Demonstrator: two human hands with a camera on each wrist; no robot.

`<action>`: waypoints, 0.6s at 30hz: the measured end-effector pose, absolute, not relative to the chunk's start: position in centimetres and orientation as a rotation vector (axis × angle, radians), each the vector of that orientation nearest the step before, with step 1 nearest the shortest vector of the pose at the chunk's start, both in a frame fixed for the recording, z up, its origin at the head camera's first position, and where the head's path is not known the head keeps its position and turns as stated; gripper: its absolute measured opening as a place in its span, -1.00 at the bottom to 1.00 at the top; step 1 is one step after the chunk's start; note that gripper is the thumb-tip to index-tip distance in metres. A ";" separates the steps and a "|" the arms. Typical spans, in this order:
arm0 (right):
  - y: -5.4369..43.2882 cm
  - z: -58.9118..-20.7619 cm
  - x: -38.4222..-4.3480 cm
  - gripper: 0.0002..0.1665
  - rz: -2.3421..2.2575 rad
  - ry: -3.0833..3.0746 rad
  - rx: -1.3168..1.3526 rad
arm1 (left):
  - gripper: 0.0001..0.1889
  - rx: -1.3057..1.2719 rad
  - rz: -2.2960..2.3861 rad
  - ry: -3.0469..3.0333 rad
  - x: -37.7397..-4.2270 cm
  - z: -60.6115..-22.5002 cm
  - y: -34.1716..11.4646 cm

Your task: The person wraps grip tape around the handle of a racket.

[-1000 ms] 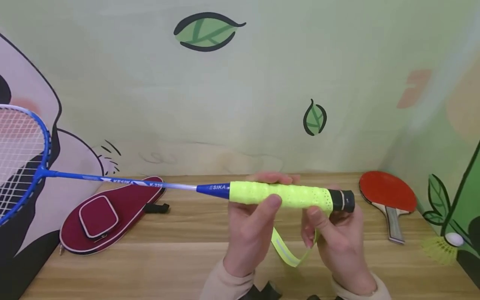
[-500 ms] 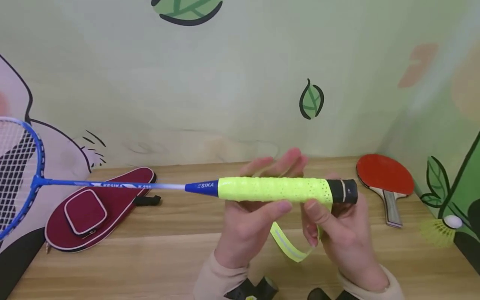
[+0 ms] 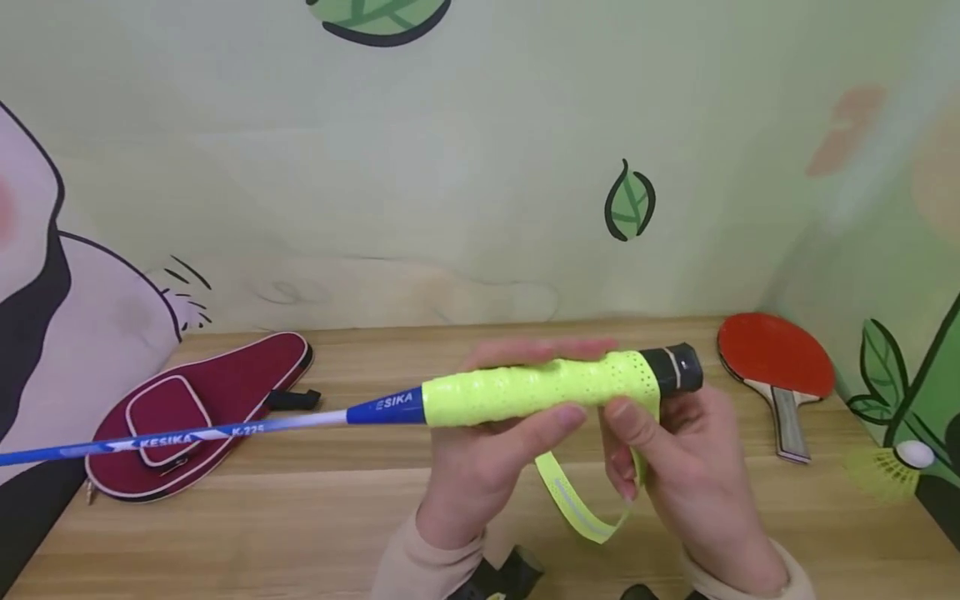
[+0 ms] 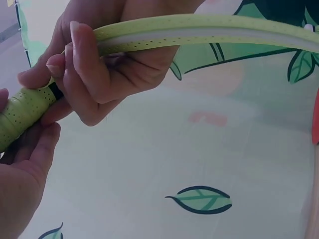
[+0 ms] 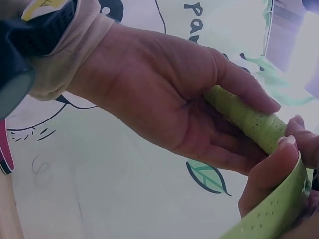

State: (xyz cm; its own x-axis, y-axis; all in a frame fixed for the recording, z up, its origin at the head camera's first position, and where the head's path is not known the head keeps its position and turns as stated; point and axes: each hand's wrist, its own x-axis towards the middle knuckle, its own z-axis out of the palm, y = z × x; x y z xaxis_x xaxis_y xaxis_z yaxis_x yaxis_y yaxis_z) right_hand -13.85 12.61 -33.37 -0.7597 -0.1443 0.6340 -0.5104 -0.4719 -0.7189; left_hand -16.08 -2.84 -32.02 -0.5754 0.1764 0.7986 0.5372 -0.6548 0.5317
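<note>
A blue badminton racket (image 3: 385,407) is held up in front of me, its shaft running left out of the head view. Yellow-green perforated grip tape (image 3: 525,390) wraps most of the handle, up to the black butt end (image 3: 672,369). My left hand (image 3: 468,479) holds the wrapped handle from below, thumb along the near side, fingers behind. Nearer the butt, my right hand (image 3: 701,487) pinches the tape where it leaves the handle. The tape's loose tail hangs in a loop (image 3: 581,508) below. In the right wrist view, the left hand (image 5: 184,99) curls round the handle.
A maroon racket case (image 3: 247,367) with a small pocket lies at the left of the wooden table (image 3: 315,533). On the right are a red table tennis bat (image 3: 776,354) and a yellow shuttlecock (image 3: 900,462). A painted wall (image 3: 480,167) stands behind.
The racket has turned and tilted, its head dropping out of view at left and its butt rising. My left fingers lifted off the handle half a second ago and are now back against it.
</note>
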 end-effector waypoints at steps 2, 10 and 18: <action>12.6 -33.6 -13.8 -0.84 2.316 -1.477 0.956 | -0.56 -1.305 -2.316 -1.179 -16.0 -32.1 -2.9; 12.9 -33.7 -14.0 -0.77 2.296 -1.524 1.052 | -0.60 -1.258 -2.265 -1.183 -15.7 -32.2 -2.8; 13.2 -33.4 -14.2 -0.72 2.195 -1.567 1.123 | -0.62 -1.178 -2.242 -1.181 -15.8 -32.3 -2.9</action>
